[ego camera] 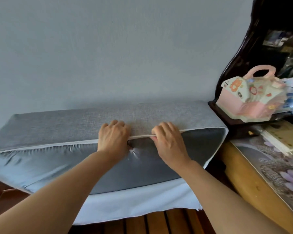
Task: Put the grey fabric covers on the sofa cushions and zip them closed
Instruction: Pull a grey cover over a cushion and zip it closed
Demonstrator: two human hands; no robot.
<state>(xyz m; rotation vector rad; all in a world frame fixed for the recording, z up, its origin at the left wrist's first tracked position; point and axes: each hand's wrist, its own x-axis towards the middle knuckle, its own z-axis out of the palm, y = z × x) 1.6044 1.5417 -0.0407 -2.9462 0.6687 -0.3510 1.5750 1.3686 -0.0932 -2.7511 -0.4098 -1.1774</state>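
Cushion (108, 168) in its grey fabric cover (159, 114) lay lengthwise across dark wooden slats (159, 220), its long side panel turned toward the camera. Nearest the viewer, a pale blue-white strip of fabric (134, 200) hung from under the cushion's lower edge over the slats. Above it the shiny grey side panel rose to a line of white piping (49, 146) that ran along the top edge and curved down round the right-hand corner. Both bare forearms reached in from the bottom of the view. The left hand (113, 137) rested on that edge near the middle, fingers curled over the top face and the thumb pressed into the side panel, where the cloth puckered into a small dimple; it gripped the cover there. Just beside it, the right hand (167, 141) pinched the piping between curled fingers and thumb and lifted it slightly. Whether a zip lay under the hands could not be told. Beyond the hands stretched the woven grey top face, and behind it a plain grey wall (108, 48). To the right stood a wooden table (240, 179) with a floral mat (277, 166), and farther back a pink patterned gift bag (254, 97) with handles sat on a dark carved wooden piece (243, 53).
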